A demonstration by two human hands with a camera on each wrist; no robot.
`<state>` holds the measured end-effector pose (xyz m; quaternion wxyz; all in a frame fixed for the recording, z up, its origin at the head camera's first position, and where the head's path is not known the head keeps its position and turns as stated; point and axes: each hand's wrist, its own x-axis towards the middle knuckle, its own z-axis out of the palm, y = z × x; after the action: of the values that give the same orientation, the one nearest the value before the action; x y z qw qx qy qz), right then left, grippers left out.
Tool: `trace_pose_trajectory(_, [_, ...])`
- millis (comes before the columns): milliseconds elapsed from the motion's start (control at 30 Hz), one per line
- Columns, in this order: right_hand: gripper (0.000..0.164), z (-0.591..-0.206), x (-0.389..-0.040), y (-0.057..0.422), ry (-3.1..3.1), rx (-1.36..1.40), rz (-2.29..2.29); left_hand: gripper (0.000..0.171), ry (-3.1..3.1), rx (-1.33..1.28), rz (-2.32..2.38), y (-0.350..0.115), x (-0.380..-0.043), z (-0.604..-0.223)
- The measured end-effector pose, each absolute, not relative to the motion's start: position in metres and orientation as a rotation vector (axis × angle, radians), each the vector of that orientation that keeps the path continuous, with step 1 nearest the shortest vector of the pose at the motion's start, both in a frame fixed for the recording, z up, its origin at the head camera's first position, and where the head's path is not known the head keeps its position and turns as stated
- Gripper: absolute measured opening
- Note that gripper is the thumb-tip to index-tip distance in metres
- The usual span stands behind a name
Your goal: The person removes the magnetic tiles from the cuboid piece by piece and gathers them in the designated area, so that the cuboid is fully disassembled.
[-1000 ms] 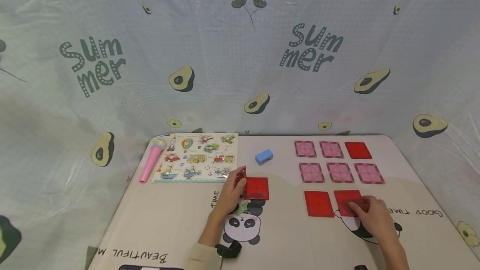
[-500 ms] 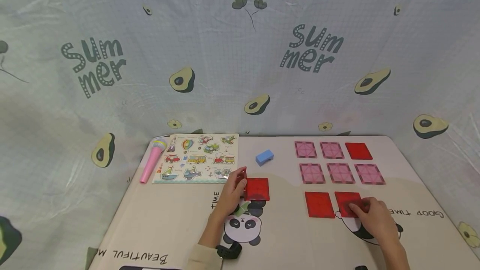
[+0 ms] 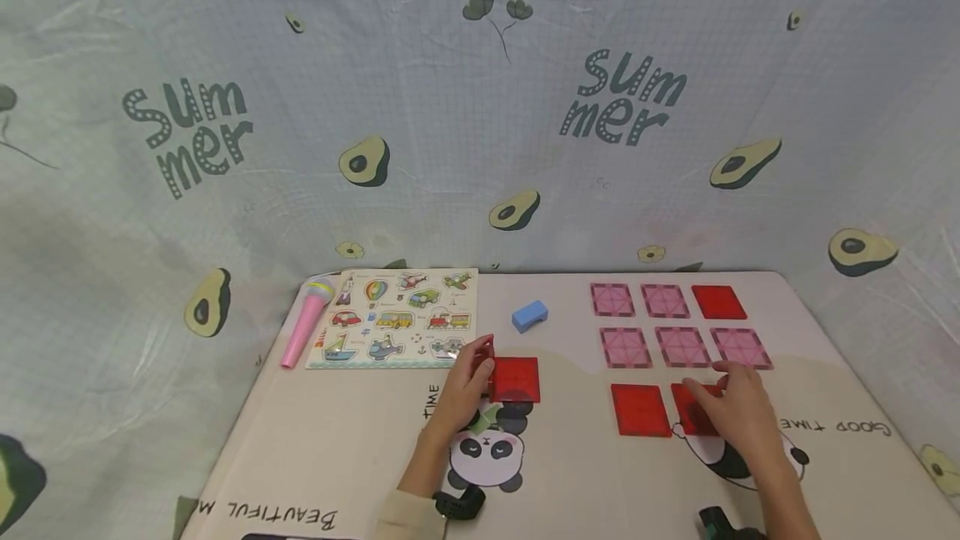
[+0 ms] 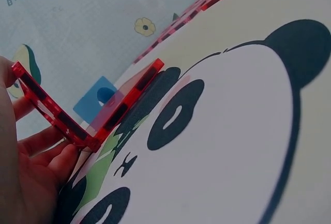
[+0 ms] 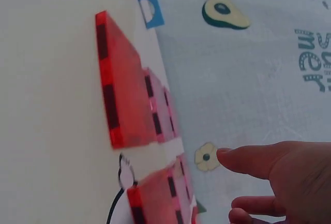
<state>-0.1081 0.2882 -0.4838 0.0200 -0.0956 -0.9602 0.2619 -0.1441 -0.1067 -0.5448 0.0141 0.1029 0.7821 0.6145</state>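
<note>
My left hand [image 3: 461, 394] grips a red square magnetic tile [image 4: 54, 111] that stands tilted up in the left wrist view. Its lower edge meets the left edge of another red tile [image 3: 517, 379] lying flat on the table. In the head view my right hand [image 3: 738, 411] hovers over a flat red tile [image 3: 690, 415], partly covering it. The right wrist view shows that hand raised off the tiles, thumb stretched out and nothing held. Left of it lies one more red tile [image 3: 641, 410].
Pink tiles [image 3: 624, 347] lie in rows behind, with a red tile [image 3: 718, 302] at the back right. A blue block [image 3: 529, 316] sits behind the left hand. At the back left are a picture puzzle board [image 3: 405, 332] and a pink toy microphone [image 3: 306, 327].
My right hand has let go of the flat red tile and lifted, its fingers spreading apart. The left hand and its tile have stayed in place.
</note>
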Motion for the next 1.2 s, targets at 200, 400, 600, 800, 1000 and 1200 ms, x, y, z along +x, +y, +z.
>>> trace_pose_trajectory(200, [0.068,-0.476,-0.117,0.27,-2.899,-0.175,0.891,0.051,2.41,0.319,1.882,-0.106,-0.139,-0.527])
trace_pose_trajectory(400, [0.065,-0.472,-0.129,0.248,-2.857,-0.075,0.972,0.051,2.431,0.347,1.841,-0.106,-0.129,-0.502])
trace_pose_trajectory(600, [0.061,-0.47,-0.138,0.225,-2.855,-0.016,1.029,0.05,2.44,0.315,1.891,-0.105,-0.14,-0.532])
trace_pose_trajectory(800, [0.059,-0.472,-0.147,0.202,-2.857,0.05,1.081,0.05,2.45,0.323,1.915,-0.107,-0.145,-0.546])
trace_pose_trajectory(1000, [0.061,-0.477,-0.154,0.177,-2.88,0.1,1.106,0.05,2.474,0.316,1.883,-0.105,-0.144,-0.539])
trace_pose_trajectory(1200, [0.063,-0.487,-0.161,0.153,-2.879,0.142,1.13,0.05,2.445,0.33,1.863,-0.104,-0.133,-0.512])
